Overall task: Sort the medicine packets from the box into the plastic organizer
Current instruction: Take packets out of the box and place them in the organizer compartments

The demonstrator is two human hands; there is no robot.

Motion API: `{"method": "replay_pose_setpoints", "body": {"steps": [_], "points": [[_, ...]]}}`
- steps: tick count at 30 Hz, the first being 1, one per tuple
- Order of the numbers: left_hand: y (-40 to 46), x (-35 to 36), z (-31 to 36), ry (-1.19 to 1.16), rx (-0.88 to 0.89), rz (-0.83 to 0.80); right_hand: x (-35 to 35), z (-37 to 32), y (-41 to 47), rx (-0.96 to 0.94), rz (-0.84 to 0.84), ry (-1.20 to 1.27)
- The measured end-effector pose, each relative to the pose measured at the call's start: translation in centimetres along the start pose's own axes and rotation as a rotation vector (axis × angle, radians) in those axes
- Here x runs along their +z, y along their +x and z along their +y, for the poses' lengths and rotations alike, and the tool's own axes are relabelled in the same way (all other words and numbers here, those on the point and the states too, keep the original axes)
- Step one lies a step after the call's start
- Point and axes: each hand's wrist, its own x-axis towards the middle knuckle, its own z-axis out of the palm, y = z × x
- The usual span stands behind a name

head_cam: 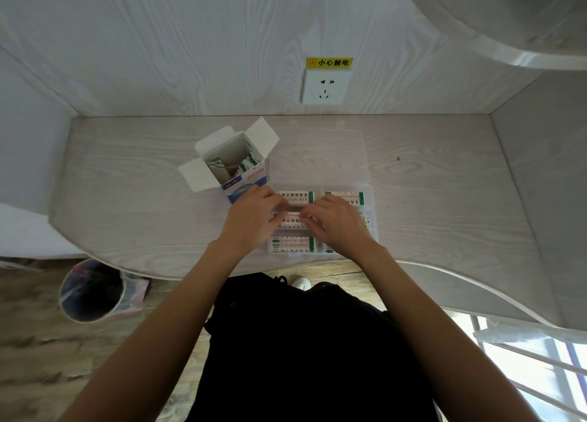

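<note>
A clear plastic organizer (372, 218) lies open near the desk's front edge, its lid (317, 154) flat behind it. Packets lie in its compartments: one at the back left (297, 196), one at the back right (347, 196), one at the front left (290, 244). Over the middle left compartment my left hand (254, 218) and my right hand (336, 221) both pinch a pink-and-white medicine packet (292, 220). To the left stands the open white-and-blue medicine box (233, 164) with several packets inside.
The pale wood desk (127, 183) has a curved front edge. A wall socket (325, 86) with a yellow warning label sits on the back panel. A bin (92, 289) with a liner stands on the floor at the left. Side panels close in the desk.
</note>
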Motion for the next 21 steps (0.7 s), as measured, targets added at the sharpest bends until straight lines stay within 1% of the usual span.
{"method": "replay_pose_setpoints", "body": {"steps": [2,4,8,12,14,18,21], "points": [[0.1,0.3,-0.1,0.018,-0.034,-0.012,0.0,0.0,0.1,0.062,0.030,0.019],[0.1,0.4,0.0,0.034,-0.054,-0.032,-0.1,-0.1,0.4,0.088,0.012,-0.028],[0.3,0.3,0.1,0.081,-0.044,-0.050,-0.4,-0.1,1.0,0.126,-0.153,-0.123],[0.3,0.0,0.0,0.116,-0.039,-0.012,-0.6,-0.6,1.4,0.142,-0.106,-0.040],[0.2,0.0,-0.1,0.142,-0.028,-0.011,-0.8,-0.5,1.3,0.158,-0.118,-0.068],[0.1,-0.1,-0.2,0.216,-0.024,-0.036,-0.5,-0.6,1.0,0.191,-0.191,-0.204],[0.1,0.0,-0.1,0.239,-0.036,-0.060,-0.2,-1.0,1.0,0.238,-0.203,-0.162]]}}
